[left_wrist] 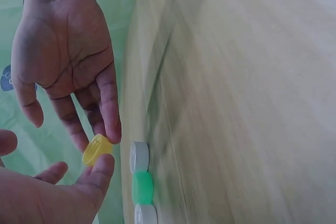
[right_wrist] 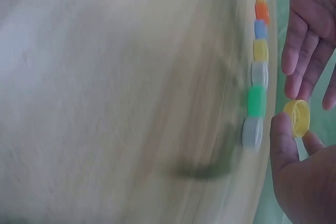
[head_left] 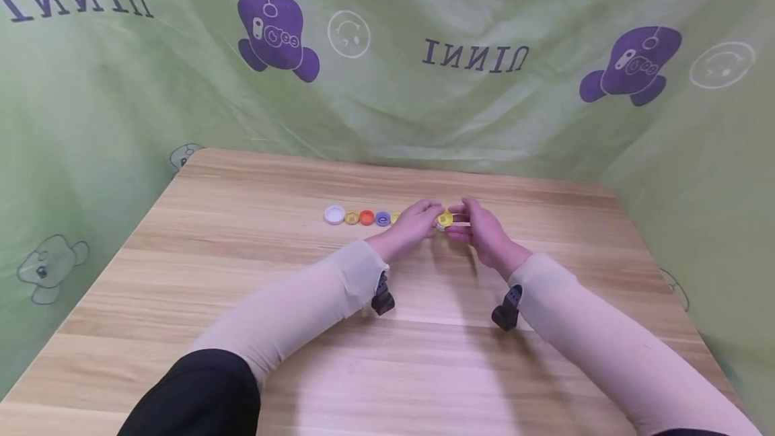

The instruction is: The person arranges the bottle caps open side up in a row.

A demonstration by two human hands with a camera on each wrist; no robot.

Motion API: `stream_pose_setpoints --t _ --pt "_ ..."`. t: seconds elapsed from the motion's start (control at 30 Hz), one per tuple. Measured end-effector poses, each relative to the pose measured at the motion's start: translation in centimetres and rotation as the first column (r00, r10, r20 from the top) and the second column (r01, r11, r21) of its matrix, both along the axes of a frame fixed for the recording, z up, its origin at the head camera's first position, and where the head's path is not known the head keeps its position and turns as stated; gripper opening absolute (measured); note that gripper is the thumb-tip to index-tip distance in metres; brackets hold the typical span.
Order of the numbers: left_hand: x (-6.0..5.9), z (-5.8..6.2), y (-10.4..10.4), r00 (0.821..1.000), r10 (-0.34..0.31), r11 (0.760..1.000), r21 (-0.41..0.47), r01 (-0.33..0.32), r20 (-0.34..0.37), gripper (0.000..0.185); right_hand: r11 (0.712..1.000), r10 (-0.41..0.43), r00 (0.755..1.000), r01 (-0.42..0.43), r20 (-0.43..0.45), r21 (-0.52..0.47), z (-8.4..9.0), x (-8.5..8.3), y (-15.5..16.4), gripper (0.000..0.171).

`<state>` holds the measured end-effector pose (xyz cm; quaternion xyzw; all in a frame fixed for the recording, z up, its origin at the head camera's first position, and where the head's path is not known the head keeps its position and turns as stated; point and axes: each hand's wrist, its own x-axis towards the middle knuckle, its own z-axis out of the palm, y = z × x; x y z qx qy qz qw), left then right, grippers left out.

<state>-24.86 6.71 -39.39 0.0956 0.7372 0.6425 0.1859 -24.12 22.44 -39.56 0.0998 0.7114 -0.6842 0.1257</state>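
Observation:
Between the fingertips of both hands is a small yellow bottle cap (right_wrist: 300,118), raised above the table. My left hand (head_left: 415,222) reaches in from the left with its thumb and fingers at one side of the cap. From the right, my right hand (head_left: 487,233) meets it, thumb and fingertips at the cap's other side. The cap's hollow side shows in the right wrist view. Below the hands stands the row's end white cap (left_wrist: 139,156), beside a green cap (left_wrist: 142,188); in the head view the left hand hides part of this row.
The row on the wooden table (head_left: 200,247) continues left with another white cap (right_wrist: 259,74), a yellow cap (head_left: 395,218), a blue cap (head_left: 383,219), a red-orange cap (head_left: 366,218), a second yellow cap (head_left: 352,219) and a larger white cap (head_left: 334,214). A green printed curtain (head_left: 387,120) hangs behind.

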Motion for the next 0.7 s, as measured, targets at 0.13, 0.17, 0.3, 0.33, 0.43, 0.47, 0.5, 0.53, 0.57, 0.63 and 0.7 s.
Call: stream_pose_setpoints --t 0.13,0.17,0.3,0.33,0.43,0.47,0.5,0.53,0.57,0.63,0.7 --pt "-0.5 -0.5 1.0 1.0 0.01 1.0 0.019 -0.01 0.001 0.04 1.0 -0.009 1.0 0.009 -0.001 0.025 -0.2 -0.6 0.7 0.058" --pt "-0.6 -0.7 1.2 1.0 0.011 1.0 0.02 -0.011 -0.001 0.039 0.999 -0.012 1.0 0.012 0.0 0.034 -0.3 -0.7 0.9 0.057" --pt "-1.1 -0.9 2.1 1.0 0.0 1.0 0.023 0.0 0.0 0.038 0.997 -0.019 1.0 0.019 0.012 0.074 -0.4 -1.1 1.5 0.057" --pt "-1.2 -0.9 2.3 1.0 -0.003 1.0 0.027 0.003 0.001 0.039 0.996 -0.021 1.0 0.02 0.013 0.083 -0.4 -1.2 1.7 0.057" --pt "-1.5 -0.9 2.8 1.0 -0.01 0.999 0.032 0.01 0.013 0.041 0.995 -0.027 0.999 0.025 0.019 0.1 -0.5 -1.5 2.1 0.057" --pt "-1.6 -0.9 3.0 1.0 -0.012 0.999 0.032 0.011 0.02 0.041 0.994 -0.027 0.999 0.024 0.022 0.104 -0.6 -1.5 2.3 0.057" --pt "-1.6 -0.9 3.2 1.0 -0.012 0.999 0.034 0.011 0.028 0.042 0.994 -0.023 0.999 0.021 0.023 0.106 -0.7 -1.6 2.5 0.057" --pt "-1.7 -0.9 3.3 0.999 -0.017 0.999 0.034 0.016 0.035 0.043 0.994 -0.022 0.999 0.019 0.023 0.108 -0.8 -1.7 2.6 0.057" --pt "-1.7 -0.9 3.4 0.999 -0.021 0.999 0.035 0.019 0.044 0.044 0.994 -0.021 0.999 0.018 0.025 0.111 -0.9 -1.7 2.8 0.057" --pt "-1.7 -1.0 3.7 0.998 -0.029 0.999 0.044 0.026 0.06 0.045 0.993 -0.013 0.999 0.009 0.029 0.12 -1.1 -1.8 3.1 0.057" --pt "-1.6 -1.0 4.0 0.997 -0.039 0.998 0.044 0.036 0.065 0.047 0.992 -0.006 0.999 0.002 0.034 0.13 -1.2 -1.8 3.4 0.058"
